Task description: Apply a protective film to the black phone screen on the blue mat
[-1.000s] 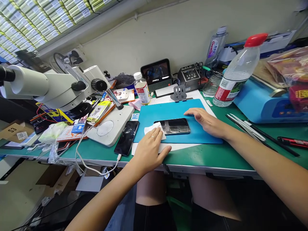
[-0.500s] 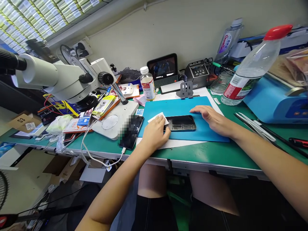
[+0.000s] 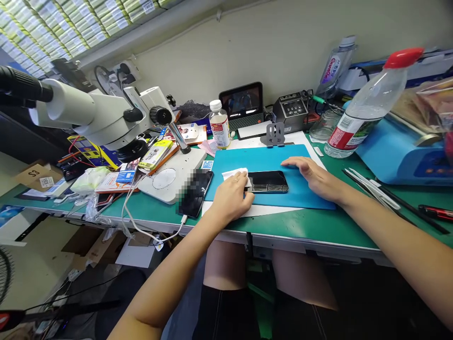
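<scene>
Blue mat (image 3: 255, 159) — phone (image 3: 269, 181) partly under left grip (image 3: 231, 198), closed on tissue (image 3: 231, 173) — right grip (image 3: 314, 180) spread

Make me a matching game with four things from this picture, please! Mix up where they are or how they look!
1. Tissue
2. Right hand
3. Largest bottle
4. Stereo microscope

A. Topped with a red cap
B. Towards the picture's left side
C. Under the left hand
D. Open, at the right side of the blue mat

Pairs: 1-C, 2-D, 3-A, 4-B
</scene>
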`<state>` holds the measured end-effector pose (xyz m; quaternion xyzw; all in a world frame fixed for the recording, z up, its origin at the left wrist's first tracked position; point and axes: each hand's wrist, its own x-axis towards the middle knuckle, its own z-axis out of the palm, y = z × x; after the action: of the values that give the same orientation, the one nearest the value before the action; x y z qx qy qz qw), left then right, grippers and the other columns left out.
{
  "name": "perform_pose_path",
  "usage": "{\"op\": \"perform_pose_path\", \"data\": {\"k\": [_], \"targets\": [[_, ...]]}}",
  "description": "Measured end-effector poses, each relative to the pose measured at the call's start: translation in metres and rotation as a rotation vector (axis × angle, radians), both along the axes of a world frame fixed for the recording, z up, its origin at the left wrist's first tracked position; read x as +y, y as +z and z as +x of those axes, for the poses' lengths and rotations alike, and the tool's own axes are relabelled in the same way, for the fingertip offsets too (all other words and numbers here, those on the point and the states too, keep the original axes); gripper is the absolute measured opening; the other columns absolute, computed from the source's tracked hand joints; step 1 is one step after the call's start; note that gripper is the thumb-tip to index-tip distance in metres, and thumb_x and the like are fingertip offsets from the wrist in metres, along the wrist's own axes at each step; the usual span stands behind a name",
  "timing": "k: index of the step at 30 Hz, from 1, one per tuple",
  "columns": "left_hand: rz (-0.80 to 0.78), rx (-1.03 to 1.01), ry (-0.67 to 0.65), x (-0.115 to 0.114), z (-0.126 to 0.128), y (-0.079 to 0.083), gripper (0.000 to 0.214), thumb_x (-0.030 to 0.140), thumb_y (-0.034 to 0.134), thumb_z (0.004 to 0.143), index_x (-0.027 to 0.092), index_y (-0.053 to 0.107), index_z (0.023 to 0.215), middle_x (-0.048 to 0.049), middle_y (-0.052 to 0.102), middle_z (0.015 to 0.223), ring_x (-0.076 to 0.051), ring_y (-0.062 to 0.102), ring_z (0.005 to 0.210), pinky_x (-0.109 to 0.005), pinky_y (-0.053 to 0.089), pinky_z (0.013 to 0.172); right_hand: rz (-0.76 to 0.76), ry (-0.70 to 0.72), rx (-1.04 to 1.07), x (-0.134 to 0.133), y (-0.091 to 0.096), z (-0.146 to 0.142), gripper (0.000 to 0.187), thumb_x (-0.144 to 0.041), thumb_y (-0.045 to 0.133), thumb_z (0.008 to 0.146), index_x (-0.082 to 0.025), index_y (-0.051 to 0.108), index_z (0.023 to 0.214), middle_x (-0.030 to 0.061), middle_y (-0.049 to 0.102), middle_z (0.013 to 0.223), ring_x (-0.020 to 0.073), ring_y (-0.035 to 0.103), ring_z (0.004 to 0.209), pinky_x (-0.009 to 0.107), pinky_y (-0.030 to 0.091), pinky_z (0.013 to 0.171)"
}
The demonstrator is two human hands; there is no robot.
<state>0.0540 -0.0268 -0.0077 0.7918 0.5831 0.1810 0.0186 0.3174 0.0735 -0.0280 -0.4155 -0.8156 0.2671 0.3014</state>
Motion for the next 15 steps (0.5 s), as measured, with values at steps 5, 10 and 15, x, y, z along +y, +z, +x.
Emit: {"op": "perform_pose_path", "data": {"k": [5,10,15], "targets": [[0.048,0.061,0.028,-0.035,0.001,-0.006,0.051,0.022,0.051,0.083,0.003,0.056,0.13,-0.0222,0.053,0.146,-0.03,0.05,0.138,-0.043,0.038,0.117,-0.004,-0.015,0.002,0.002,-0.003,0.002,0.086,-0.084,0.011,0.086,-0.029,0.067,0.121,0.0101,0.064,0.131,0.0385,0.051,0.131,0.057,0.035,0.116],[0.058,0.064,0.078,-0.039,0.008,-0.008,0.051,0.026,0.049,0.085,0.0,0.058,0.127,-0.0242,0.056,0.142,-0.032,0.051,0.136,-0.042,0.036,0.119,-0.015,0.009,-0.007,0.0,-0.001,0.002,0.084,-0.083,0.012,0.087,-0.03,0.067,0.121,0.0095,0.063,0.133,0.0379,0.049,0.133,0.056,0.035,0.116],[0.022,0.062,0.065,-0.004,0.013,-0.003,0.044,0.026,0.049,0.086,0.004,0.061,0.123,-0.0213,0.061,0.136,-0.033,0.053,0.133,-0.044,0.041,0.115,-0.011,-0.001,-0.001,-0.003,0.002,0.0,0.08,-0.081,0.014,0.089,-0.03,0.068,0.12,0.0092,0.064,0.131,0.0376,0.051,0.13,0.056,0.038,0.115]]}}
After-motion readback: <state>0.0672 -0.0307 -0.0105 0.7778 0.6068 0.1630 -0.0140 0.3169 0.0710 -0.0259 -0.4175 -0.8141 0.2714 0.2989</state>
